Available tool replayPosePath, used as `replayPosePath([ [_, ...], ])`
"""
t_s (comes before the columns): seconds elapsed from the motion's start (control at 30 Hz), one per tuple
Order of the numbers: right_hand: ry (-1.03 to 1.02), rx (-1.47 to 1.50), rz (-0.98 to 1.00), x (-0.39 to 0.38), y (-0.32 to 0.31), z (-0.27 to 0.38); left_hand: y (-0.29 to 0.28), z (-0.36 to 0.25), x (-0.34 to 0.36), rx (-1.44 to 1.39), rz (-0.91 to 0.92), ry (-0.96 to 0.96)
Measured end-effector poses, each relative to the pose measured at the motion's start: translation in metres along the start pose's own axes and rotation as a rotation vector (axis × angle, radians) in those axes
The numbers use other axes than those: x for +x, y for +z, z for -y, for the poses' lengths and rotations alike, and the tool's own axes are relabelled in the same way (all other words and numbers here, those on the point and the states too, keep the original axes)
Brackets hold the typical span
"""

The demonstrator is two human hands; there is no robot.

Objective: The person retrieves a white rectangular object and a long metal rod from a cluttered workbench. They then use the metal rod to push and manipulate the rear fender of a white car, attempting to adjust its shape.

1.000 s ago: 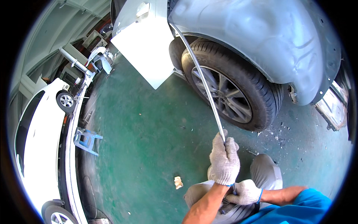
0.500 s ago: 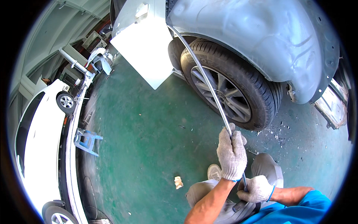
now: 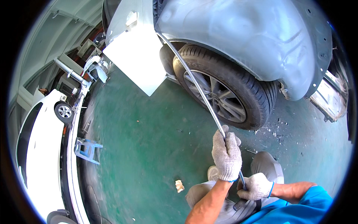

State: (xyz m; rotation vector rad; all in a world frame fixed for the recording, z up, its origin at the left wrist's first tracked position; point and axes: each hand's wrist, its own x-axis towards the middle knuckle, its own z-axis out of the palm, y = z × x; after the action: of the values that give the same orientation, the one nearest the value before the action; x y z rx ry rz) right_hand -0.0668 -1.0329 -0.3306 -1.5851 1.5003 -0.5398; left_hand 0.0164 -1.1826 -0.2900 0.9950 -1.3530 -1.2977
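A long, slightly bent metal pry rod (image 3: 204, 98) slants across the wheel. Its upper tip reaches the edge between the open car door and the dented grey rear fender (image 3: 242, 26); whether the tip hooks behind the metal is hidden. My left hand (image 3: 226, 155), in a knitted glove, is wrapped around the lower shaft. Closer to my body, my gloved right hand (image 3: 256, 186) grips the rod near its bottom end. A dark handle end (image 3: 239, 205) shows just below that hand. Behind the rod stands the rear tire (image 3: 257, 100) with its alloy wheel.
A bright white door panel (image 3: 136, 59) juts out left of the wheel. Far left, a white car (image 3: 43, 145) stands beside a rail, near a blue stool (image 3: 87, 150). A crumpled scrap (image 3: 179, 186) and small debris lie on the green floor. A detached panel (image 3: 330, 97) rests at right.
Both hands keep their grip on the rod. My left hand and the rod's upper part appear slightly further left, while the car also shifts left in view as the camera turns.
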Motion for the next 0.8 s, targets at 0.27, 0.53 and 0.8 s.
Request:
replayPosePath([
  [0.27,-0.044,-0.081,-0.159,-0.017,0.006,0.002,0.004,-0.023,-0.011,-0.093,0.037,-0.128],
  [0.53,-0.034,-0.132,-0.149,-0.02,0.009,-0.003,0.007,-0.026,-0.014,-0.081,0.028,-0.115],
  [0.8,-0.016,-0.028,-0.068,-0.018,0.005,-0.004,0.007,-0.017,-0.013,-0.014,0.019,-0.046],
])
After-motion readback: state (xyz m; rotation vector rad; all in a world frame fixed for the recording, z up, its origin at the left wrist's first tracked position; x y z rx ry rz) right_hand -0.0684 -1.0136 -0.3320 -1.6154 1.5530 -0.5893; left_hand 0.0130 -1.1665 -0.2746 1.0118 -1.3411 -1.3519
